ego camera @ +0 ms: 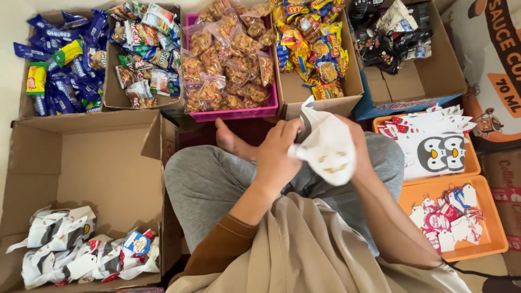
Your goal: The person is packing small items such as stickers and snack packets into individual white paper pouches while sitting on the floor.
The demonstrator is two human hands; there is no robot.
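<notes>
Two hands holding a small white bag over the lap.

Left hand (277, 157) curled tight on the neck of the white bag (327, 147), fingers pinching the top; right hand (355, 146) tucked behind the bag, mostly hidden, holding it from the back. Bag soft and crinkly, lumpy with yellow snacks showing through, up above grey trouser knees. Beyond the knees, a row of boxes: shiny blue packets (65, 65) far left, mixed colourful sweets (144, 51) next, clear crackly bags of brown snacks in a pink basket (239, 114), bright yellow packets (315, 49), then black packets (388, 35). At left, a big brown cardboard box (92, 157) with filled white bags (81, 255) in its corner. At right, orange trays (483, 247) with penguin-picture bags (439, 146) and little red and white tags (448, 220).
</notes>
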